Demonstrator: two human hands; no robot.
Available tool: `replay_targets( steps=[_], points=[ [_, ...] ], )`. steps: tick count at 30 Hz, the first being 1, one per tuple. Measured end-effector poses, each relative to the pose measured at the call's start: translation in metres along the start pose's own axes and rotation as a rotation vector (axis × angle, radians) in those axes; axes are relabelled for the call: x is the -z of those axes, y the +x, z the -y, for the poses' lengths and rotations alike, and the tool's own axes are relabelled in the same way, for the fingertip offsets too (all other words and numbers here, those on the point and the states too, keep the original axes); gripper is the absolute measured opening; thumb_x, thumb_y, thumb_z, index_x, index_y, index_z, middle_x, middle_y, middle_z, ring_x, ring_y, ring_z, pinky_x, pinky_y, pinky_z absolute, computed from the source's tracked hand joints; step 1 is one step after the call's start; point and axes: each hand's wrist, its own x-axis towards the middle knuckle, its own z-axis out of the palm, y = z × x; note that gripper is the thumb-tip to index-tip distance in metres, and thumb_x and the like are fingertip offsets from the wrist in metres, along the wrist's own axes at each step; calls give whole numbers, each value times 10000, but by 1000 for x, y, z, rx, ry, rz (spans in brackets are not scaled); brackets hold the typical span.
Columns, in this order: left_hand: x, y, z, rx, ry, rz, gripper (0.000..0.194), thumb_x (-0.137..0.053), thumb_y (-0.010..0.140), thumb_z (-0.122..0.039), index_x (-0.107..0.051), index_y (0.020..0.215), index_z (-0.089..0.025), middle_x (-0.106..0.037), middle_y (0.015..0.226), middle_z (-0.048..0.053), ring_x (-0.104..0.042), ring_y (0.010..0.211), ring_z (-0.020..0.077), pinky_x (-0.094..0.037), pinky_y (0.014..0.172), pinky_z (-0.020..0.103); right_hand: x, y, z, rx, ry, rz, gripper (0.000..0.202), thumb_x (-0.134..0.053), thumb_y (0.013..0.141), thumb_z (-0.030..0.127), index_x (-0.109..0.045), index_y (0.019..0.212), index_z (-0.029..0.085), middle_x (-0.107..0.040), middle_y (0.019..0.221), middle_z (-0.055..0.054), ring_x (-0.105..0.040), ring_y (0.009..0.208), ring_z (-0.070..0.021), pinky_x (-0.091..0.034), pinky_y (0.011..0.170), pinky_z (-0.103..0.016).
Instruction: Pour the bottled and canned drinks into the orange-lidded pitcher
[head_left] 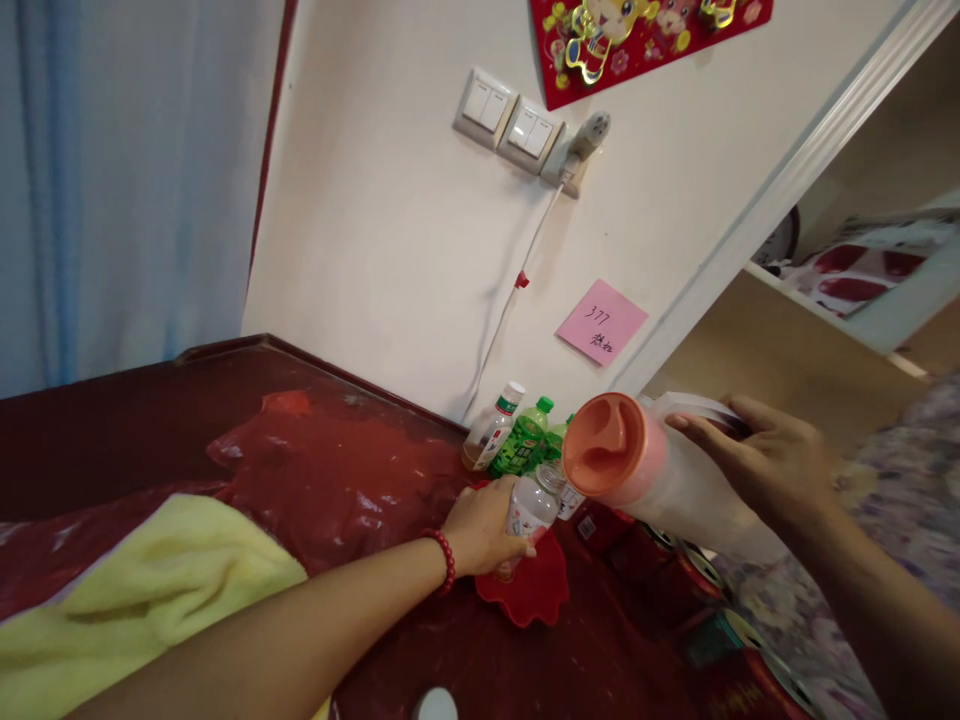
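Red beaded bracelet, bare forearms.

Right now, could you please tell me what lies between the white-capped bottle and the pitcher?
In the head view, two green bottles show between the white-capped bottle and the pitcher; the one nearer the pitcher is partly hidden.
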Motion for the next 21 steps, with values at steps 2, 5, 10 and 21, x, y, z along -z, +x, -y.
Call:
replay_targets(
  steps=[2, 5, 10, 21],
  points=[
    [1, 0, -1, 3, 2, 2, 682, -888, 689, -430, -595, 1287, -284, -731, 1311, 49, -693, 1197, 322, -519, 983, 376, 1, 1, 0, -13, -4, 17, 680, -695, 615, 886, -492, 596, 237, -367, 538, 64, -371, 554, -133, -253, 518, -285],
    [1, 0, -2, 11, 8, 6, 669, -890, 686, -434, -601, 1270, -279, -733, 1308, 57, -693, 1199, 331, -515, 1000, 388, 1, 2, 1, 0, -3, 14, 681, -695, 617, 883, -484, 592, 236, -389, 543, 61, -384, 564, -133, -268, 524, -282],
    [2, -1, -4, 21, 18, 8, 681, -893, 681, -430, -598, 1270, -258, -738, 1292, 72, -698, 1189, 346, -523, 983, 410, -1, 3, 0, 34, 6, 21, 674, -702, 642, 869, -478, 590, 235, -387, 539, 61, -378, 559, -131, -264, 518, -279],
    [3, -2, -3, 24, 7, 13, 633, -874, 691, -435, -605, 1241, -269, -744, 1278, 65, -705, 1172, 339, -529, 946, 390, -1, 1, 2, 29, 15, 16, 654, -720, 653, 852, -508, 616, 235, -395, 551, 58, -386, 568, -139, -255, 530, -293]
  ],
)
